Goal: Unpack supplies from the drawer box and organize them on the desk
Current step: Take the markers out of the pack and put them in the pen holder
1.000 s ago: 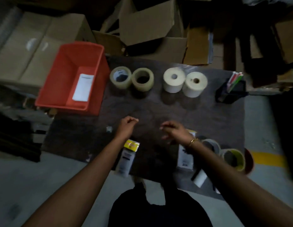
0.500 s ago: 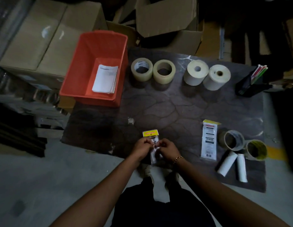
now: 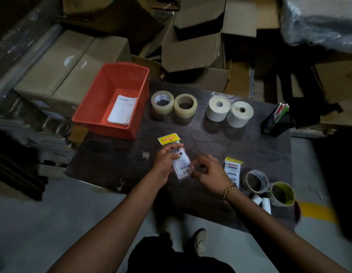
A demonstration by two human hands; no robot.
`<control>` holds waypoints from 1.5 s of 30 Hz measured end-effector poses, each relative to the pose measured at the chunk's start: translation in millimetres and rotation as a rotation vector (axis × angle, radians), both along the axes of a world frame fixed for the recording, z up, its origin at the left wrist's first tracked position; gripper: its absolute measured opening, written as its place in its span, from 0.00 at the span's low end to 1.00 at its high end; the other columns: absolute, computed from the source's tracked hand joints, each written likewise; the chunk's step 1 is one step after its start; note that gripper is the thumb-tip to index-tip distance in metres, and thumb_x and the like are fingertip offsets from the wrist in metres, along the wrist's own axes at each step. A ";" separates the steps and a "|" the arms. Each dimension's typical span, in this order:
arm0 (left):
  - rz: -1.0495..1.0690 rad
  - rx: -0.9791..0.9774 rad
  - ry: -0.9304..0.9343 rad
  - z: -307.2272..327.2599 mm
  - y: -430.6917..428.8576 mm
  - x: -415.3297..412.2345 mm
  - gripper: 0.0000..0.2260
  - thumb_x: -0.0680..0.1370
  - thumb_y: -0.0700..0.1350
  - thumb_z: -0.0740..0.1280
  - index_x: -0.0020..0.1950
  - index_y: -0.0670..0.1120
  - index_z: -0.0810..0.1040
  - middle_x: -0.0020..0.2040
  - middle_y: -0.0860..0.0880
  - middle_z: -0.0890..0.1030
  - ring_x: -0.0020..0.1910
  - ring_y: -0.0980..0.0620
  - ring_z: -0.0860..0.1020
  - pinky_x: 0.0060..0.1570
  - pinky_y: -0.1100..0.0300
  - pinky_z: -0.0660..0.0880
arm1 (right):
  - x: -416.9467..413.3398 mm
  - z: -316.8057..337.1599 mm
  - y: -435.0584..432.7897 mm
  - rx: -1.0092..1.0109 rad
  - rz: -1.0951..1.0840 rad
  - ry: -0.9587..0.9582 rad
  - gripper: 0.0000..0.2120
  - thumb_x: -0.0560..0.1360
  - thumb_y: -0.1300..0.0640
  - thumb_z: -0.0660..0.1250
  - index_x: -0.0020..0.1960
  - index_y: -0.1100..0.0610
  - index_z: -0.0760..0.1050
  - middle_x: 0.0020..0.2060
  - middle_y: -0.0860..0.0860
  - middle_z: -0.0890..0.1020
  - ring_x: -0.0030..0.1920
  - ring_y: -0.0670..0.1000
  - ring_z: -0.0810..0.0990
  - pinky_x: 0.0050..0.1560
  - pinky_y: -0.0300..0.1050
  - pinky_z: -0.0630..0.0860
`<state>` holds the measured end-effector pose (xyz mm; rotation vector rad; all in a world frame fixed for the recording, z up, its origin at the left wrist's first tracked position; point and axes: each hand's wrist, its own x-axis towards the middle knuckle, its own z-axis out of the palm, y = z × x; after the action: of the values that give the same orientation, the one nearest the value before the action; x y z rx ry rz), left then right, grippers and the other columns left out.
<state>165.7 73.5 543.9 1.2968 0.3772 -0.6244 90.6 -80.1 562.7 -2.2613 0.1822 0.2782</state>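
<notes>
My left hand grips a clear packet with a yellow header over the middle of the dark desk. My right hand pinches the packet's lower right corner. A second such packet lies flat just right of my right hand. The orange drawer box stands at the desk's back left with a white paper stack inside. Two clear tape rolls and two white label rolls stand in a row along the back.
A black holder with coloured pens sits at the back right. Used tape rolls and small white tubes crowd the front right corner. Cardboard boxes are stacked behind and left of the desk. My feet stand at its front edge.
Both hands took hold of the packet at the front edge and have carried it forward toward the desk's middle. The view has shifted as my head moved.
</notes>
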 end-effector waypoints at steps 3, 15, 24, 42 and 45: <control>0.020 0.009 -0.066 10.4 -14.3 -8.2 0.18 0.72 0.25 0.60 0.49 0.45 0.81 0.50 0.41 0.80 0.47 0.45 0.78 0.45 0.56 0.76 | -8.5 24.9 3.1 -0.130 0.155 -0.162 0.06 0.67 0.49 0.65 0.43 0.46 0.78 0.44 0.46 0.77 0.46 0.52 0.72 0.50 0.50 0.69; 0.064 0.020 -0.339 95.0 -54.3 -21.2 0.15 0.74 0.30 0.63 0.52 0.47 0.81 0.51 0.50 0.81 0.42 0.53 0.78 0.39 0.60 0.74 | -34.6 42.3 -44.1 0.660 -0.227 0.312 0.11 0.78 0.62 0.59 0.49 0.55 0.80 0.44 0.53 0.84 0.31 0.45 0.78 0.26 0.35 0.69; -0.008 0.042 -0.599 141.7 -83.2 -45.9 0.14 0.73 0.31 0.65 0.47 0.48 0.84 0.52 0.48 0.83 0.50 0.49 0.79 0.49 0.56 0.76 | -24.2 63.8 -53.1 1.236 -0.166 0.318 0.12 0.77 0.69 0.55 0.58 0.60 0.69 0.42 0.55 0.81 0.28 0.45 0.74 0.23 0.34 0.69; 0.018 0.078 -0.634 162.5 -117.2 -57.2 0.14 0.74 0.29 0.63 0.47 0.45 0.83 0.51 0.47 0.83 0.47 0.52 0.81 0.49 0.55 0.79 | -49.5 74.1 -78.4 0.869 -0.129 0.157 0.08 0.75 0.56 0.69 0.40 0.55 0.71 0.25 0.51 0.73 0.21 0.47 0.68 0.22 0.35 0.61; -0.001 0.099 -0.628 154.4 -124.0 -61.1 0.14 0.74 0.29 0.63 0.48 0.44 0.83 0.52 0.47 0.83 0.52 0.49 0.81 0.53 0.52 0.79 | -49.1 72.6 -81.7 0.901 -0.178 0.117 0.08 0.76 0.58 0.67 0.41 0.56 0.70 0.23 0.50 0.72 0.18 0.47 0.66 0.20 0.34 0.61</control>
<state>104.6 -50.6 698.3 1.5103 -0.1116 -0.1757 41.5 -161.8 635.3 -1.3291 0.2550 0.3165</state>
